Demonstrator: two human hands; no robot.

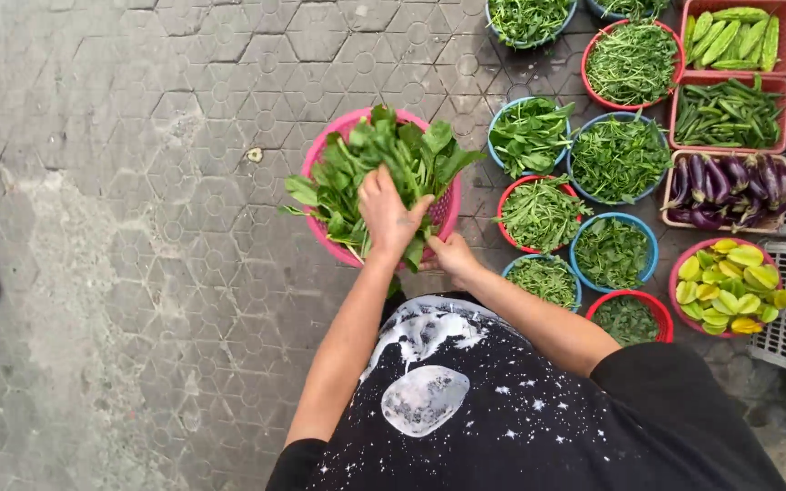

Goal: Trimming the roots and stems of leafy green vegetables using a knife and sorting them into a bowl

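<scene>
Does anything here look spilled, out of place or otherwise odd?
One small thing: a pale scrap lies alone on the paving, left of the pink basket, apart from the produce. What it is cannot be told. Otherwise the baskets sit upright, and both hands, left hand and right hand, handle the leafy greens in it.

Paved ground (138, 182), vegetable baskets (620, 250), crates (780, 341)

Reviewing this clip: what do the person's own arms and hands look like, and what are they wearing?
Both arms are bare from the upper arm down, with no gloves, watch, rings or bands visible on the left hand or right hand. Short black sleeves belong to a black T-shirt speckled with white star-like dots and a pale moon-shaped print.
</scene>
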